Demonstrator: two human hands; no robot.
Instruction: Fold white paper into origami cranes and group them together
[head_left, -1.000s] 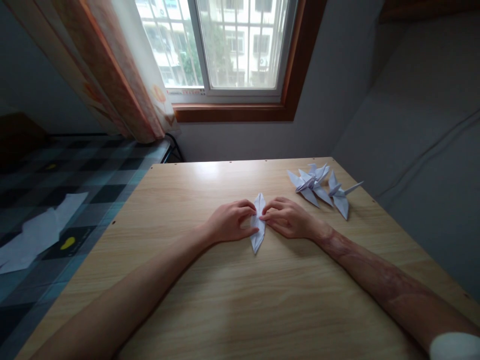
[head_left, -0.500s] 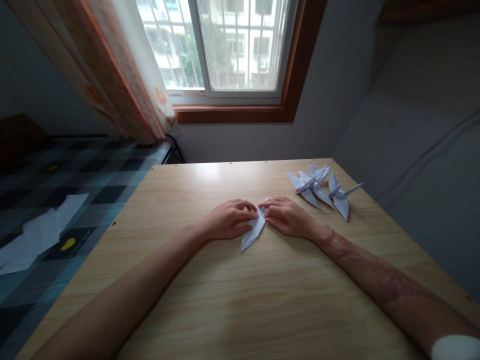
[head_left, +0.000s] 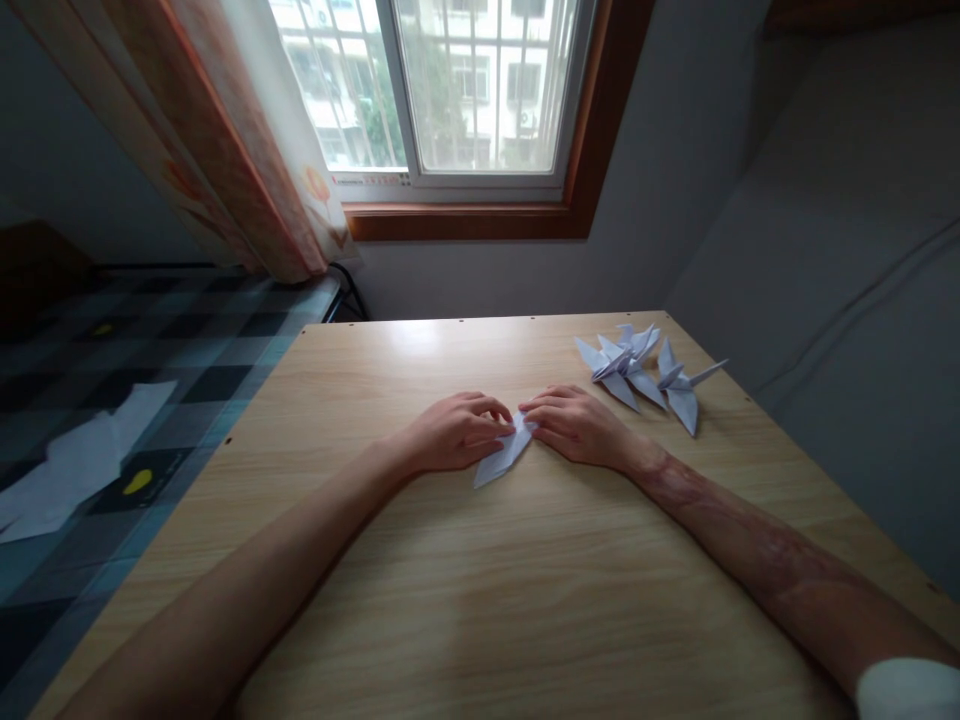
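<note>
A narrow piece of folded white paper (head_left: 501, 460) lies flat on the wooden table (head_left: 465, 590), its lower tip slanting toward the left. My left hand (head_left: 450, 435) rests on its left side with curled fingers pinching the upper edge. My right hand (head_left: 577, 425) meets it from the right, fingertips pressed on the same upper end. The top of the paper is hidden under my fingers.
Several finished white paper cranes (head_left: 645, 370) sit at the table's far right. Loose white paper sheets (head_left: 75, 460) lie on a checked blanket at the left. A window (head_left: 457, 90) and curtain (head_left: 247, 150) are beyond the table; a grey wall runs along the right.
The folded paper has turned from upright to slanted, its lower tip swinging left, and its upper point has gone flat under my fingers. Both hands stay together at its top.
</note>
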